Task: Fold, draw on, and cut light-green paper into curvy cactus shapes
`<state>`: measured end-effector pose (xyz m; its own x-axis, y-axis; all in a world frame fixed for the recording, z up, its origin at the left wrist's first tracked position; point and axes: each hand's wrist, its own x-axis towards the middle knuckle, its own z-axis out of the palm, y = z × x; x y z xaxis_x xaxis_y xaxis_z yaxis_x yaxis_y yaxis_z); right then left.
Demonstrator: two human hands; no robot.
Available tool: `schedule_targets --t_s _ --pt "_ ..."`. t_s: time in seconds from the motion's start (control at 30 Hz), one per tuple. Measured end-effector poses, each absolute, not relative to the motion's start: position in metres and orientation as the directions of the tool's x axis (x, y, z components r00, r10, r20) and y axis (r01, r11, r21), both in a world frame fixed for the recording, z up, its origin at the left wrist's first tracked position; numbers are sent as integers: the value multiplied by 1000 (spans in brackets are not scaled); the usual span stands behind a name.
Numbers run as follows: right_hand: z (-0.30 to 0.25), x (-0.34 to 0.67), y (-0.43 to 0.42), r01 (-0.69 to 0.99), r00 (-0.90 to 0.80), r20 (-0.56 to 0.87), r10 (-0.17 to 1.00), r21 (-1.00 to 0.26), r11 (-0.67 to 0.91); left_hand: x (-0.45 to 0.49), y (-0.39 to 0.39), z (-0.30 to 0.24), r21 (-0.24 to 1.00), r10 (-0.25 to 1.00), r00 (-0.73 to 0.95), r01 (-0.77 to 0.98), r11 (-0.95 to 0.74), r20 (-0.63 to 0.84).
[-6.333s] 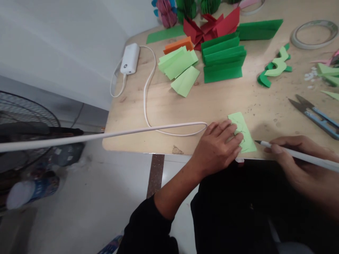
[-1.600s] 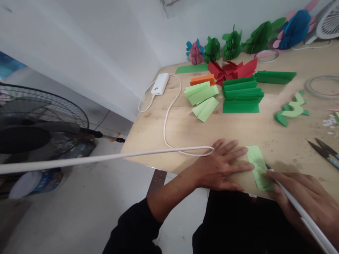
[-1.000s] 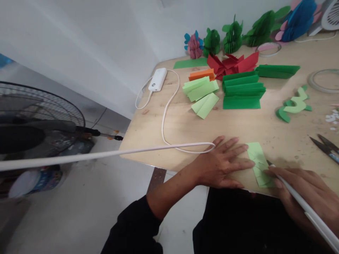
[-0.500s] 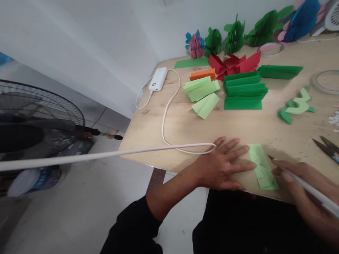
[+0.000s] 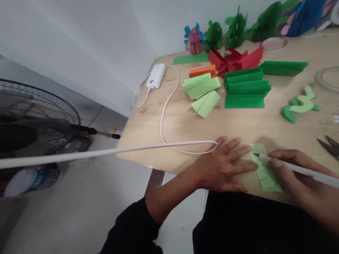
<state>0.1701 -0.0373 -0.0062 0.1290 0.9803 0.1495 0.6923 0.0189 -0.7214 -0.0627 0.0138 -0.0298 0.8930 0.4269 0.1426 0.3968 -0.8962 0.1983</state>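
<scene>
My left hand lies flat on the table with its fingers spread, two fingertips over the left edge of a light green paper strip. Dark curved lines are drawn on that strip. In my right hand a white pencil is pinched, its dark tip at the upper left part of the strip. Part of the paper is hidden under my right fingers. Beyond my hands lie folded light green papers and dark green folded papers.
Scissors lie at the right, near wavy green cutouts. A white cable loops from a power bank past my left hand. Red folded papers and a row of paper figures stand behind. A fan is left.
My right hand has moved left and slightly up, bringing the pencil tip from beside the strip onto it. My left hand stays flat in place. The view has shifted slightly.
</scene>
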Motion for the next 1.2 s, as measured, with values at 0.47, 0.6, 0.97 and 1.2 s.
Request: schedule_targets --t_s 0.47,0.6,0.97,1.2 --pt "-8 168 -35 708 135 123 983 -706 -9 -63 15 -30 207 425 895 395 -895 131" --pt "-8 167 -35 715 131 127 983 -699 -5 -63 15 -29 213 426 896 395 -894 128" --pt "-10 166 -35 722 121 143 982 -692 12 -63 15 -29 211 425 897 395 -894 120" --pt "-8 165 -34 717 133 130 982 -697 -5 -62 15 -29 214 426 897 396 -893 118"
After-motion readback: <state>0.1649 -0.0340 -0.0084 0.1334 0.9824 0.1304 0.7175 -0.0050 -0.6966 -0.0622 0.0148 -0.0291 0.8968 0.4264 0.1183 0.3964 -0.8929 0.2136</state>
